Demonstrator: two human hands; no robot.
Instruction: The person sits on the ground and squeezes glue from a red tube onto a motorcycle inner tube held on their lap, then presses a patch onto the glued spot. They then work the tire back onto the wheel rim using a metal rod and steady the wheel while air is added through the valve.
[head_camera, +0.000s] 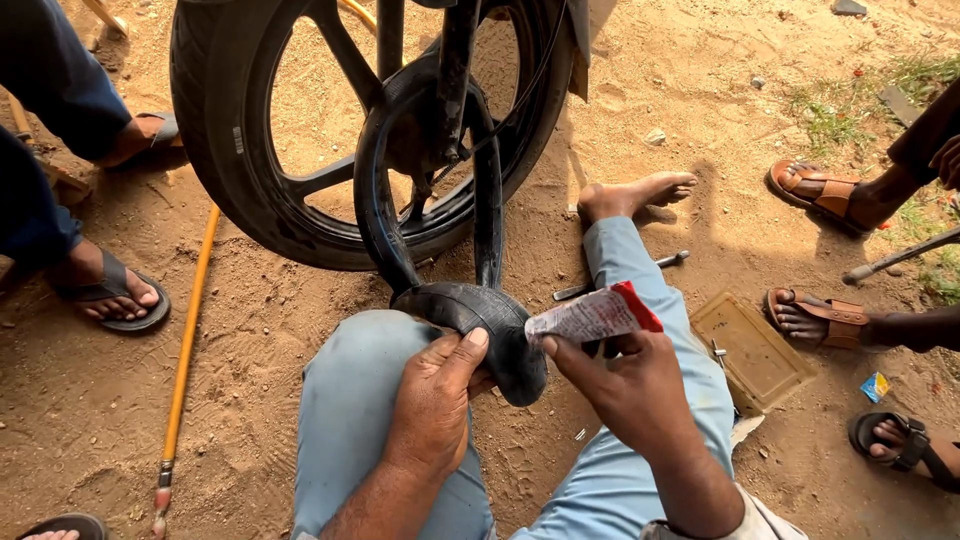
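the ground (300, 330) is dry, reddish-brown sandy earth, scuffed with footprints and scattered with small stones; a patch of thin grass (840, 110) grows at the far right. this is outdoors, in hard sunlight with sharp shadows.

the person sits on the sand in light blue trousers (350, 420), one bare foot (640, 192) stretched far ahead. a black motorcycle wheel (260, 130) stands upright at the far middle, and a black inner tube (470, 310) loops down from it onto the near knee. the left hand (435, 400) is clenched over the tube, thumb pressed on the rubber, pinning it against the knee. the right hand (630, 385) grasps a small red and white tube of adhesive (595, 315) between its fingertips, its end pointing at the rubber just beside the left thumb.

a flat tan tin lid (752, 352) lies on the sand to the right of the leg, and a thin metal tool (620, 276) lies beyond it near the bare foot. a long yellow-orange hose (185, 350) runs along the left. sandalled feet of other people stand at the left (110, 290) and right (820, 190) edges.
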